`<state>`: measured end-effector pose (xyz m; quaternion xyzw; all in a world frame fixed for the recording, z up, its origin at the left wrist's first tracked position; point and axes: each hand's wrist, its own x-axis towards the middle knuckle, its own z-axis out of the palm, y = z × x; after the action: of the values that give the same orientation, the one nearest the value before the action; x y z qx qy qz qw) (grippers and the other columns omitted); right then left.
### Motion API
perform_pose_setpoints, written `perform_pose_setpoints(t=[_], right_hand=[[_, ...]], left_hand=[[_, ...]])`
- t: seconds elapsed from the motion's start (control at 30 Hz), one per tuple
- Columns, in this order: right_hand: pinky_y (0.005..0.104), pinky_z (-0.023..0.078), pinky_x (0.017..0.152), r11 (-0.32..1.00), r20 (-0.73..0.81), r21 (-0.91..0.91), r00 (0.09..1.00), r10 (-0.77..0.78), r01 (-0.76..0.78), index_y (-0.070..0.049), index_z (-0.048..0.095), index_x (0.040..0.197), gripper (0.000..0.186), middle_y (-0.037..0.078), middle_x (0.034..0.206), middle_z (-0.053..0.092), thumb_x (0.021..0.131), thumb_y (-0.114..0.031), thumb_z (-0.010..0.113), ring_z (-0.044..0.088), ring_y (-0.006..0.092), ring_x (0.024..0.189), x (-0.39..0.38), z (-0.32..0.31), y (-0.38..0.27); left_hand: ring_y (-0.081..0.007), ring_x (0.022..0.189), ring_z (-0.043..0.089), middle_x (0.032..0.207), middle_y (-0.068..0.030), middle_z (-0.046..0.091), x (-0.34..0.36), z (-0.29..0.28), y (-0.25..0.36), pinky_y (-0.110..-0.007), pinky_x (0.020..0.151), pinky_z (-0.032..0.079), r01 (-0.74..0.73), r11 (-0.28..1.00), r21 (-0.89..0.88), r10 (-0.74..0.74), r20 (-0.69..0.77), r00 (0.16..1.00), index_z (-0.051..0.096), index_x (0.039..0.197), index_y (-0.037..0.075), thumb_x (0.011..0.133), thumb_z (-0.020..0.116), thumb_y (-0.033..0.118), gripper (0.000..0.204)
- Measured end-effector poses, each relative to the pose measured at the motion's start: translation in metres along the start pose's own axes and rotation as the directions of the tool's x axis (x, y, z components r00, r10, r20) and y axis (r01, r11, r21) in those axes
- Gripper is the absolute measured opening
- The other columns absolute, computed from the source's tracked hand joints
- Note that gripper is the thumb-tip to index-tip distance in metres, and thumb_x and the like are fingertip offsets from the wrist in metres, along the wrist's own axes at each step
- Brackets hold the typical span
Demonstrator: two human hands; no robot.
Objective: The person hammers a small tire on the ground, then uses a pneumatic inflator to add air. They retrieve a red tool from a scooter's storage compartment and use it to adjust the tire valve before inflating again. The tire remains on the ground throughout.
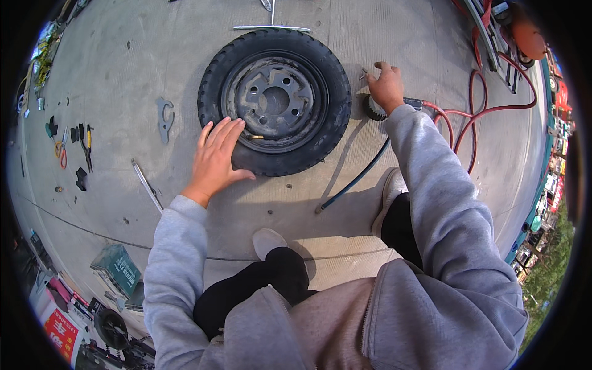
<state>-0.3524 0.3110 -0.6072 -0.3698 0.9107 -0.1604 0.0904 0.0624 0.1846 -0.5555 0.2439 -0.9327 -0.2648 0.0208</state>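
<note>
A black tyre [337, 102] lies flat on the concrete, mounted on a dark steel wheel rim [250, 80] with a round hub hole. A brass-tipped valve stem [255, 137] shows at the rim's near left. My left hand [216, 157] is open, fingers stretched over the tyre's near left side. Whether it touches the rubber, I cannot tell. My right hand [386, 85] is closed just right of the tyre, a tiny object at its fingertips too small to name. Partly hidden below that hand is a tyre inflator gauge [374, 108] with a dark blue hose [357, 179].
A red air hose [475, 117] loops across the right. Left of the tyre lie a flat grey metal plate [164, 120], a metal bar [147, 185], yellow-handled pliers [89, 147] and scissors [63, 157]. A T-shaped wrench [272, 27] lies beyond it. A teal box [117, 268] stands lower left.
</note>
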Motion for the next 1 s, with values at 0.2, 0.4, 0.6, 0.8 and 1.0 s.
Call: perform_pose_setpoints(t=[0.2,0.4,0.6,0.8,1.0], right_hand=[[0.0409,0.046,0.083,0.593,0.275,0.309,0.527,-0.804,0.744,-0.009,0.061,0.097,0.021,0.009,0.095,0.059,0.084,-0.020,0.073,0.059,0.0301,0.091,-0.133,-0.043,-0.033],[0.0407,0.051,0.076,0.475,0.660,0.257,0.206,-0.722,0.842,-0.011,0.058,0.113,0.031,0.008,0.091,0.059,0.086,-0.025,0.063,0.064,0.0272,0.086,-0.239,-0.016,0.002],[0.0383,0.055,0.055,0.482,0.589,0.420,0.173,-0.790,0.769,-0.020,0.052,0.141,0.051,0.007,0.089,0.058,0.090,-0.017,0.059,0.066,0.0250,0.068,-0.209,-0.043,-0.031],[0.0409,0.057,0.070,0.772,0.310,0.450,0.732,-0.606,0.449,-0.014,0.059,0.127,0.039,0.011,0.108,0.071,0.090,-0.025,0.069,0.070,0.0327,0.087,-0.158,-0.066,-0.106],[0.0445,0.055,0.077,0.868,0.349,0.296,0.801,-0.487,0.398,-0.003,0.059,0.115,0.027,0.018,0.100,0.066,0.091,-0.014,0.064,0.067,0.0364,0.094,-0.152,-0.021,-0.122]], left_hand=[[-0.0249,0.141,0.042,0.143,-0.0068,0.054,0.003,-0.003,-0.003,-0.047,0.120,0.026,-0.132,0.971,0.200,0.110,0.120,0.987,0.052,0.141,0.006,0.053,0.089,0.045,0.103],[-0.0247,0.135,0.048,0.139,-0.0078,0.058,0.004,-0.004,-0.003,-0.044,0.109,0.035,-0.213,0.912,0.350,0.170,0.151,0.974,0.054,0.139,0.006,0.058,0.084,0.055,0.100],[-0.0263,0.129,0.051,0.134,-0.0112,0.059,0.007,-0.003,0.008,-0.040,0.105,0.036,-0.246,0.878,0.411,0.179,0.195,0.964,0.053,0.137,0.001,0.059,0.083,0.057,0.100],[-0.0307,0.121,0.052,0.123,-0.0122,0.059,0.011,0.010,0.048,-0.042,0.104,0.039,-0.086,0.983,0.163,0.059,0.166,0.984,0.058,0.130,0.001,0.057,0.088,0.050,0.093],[-0.0331,0.099,0.062,0.101,-0.0110,0.067,0.031,0.015,0.038,-0.043,0.088,0.048,-0.004,0.997,-0.081,0.012,0.097,0.995,0.070,0.103,0.006,0.082,0.070,0.006,0.021]])
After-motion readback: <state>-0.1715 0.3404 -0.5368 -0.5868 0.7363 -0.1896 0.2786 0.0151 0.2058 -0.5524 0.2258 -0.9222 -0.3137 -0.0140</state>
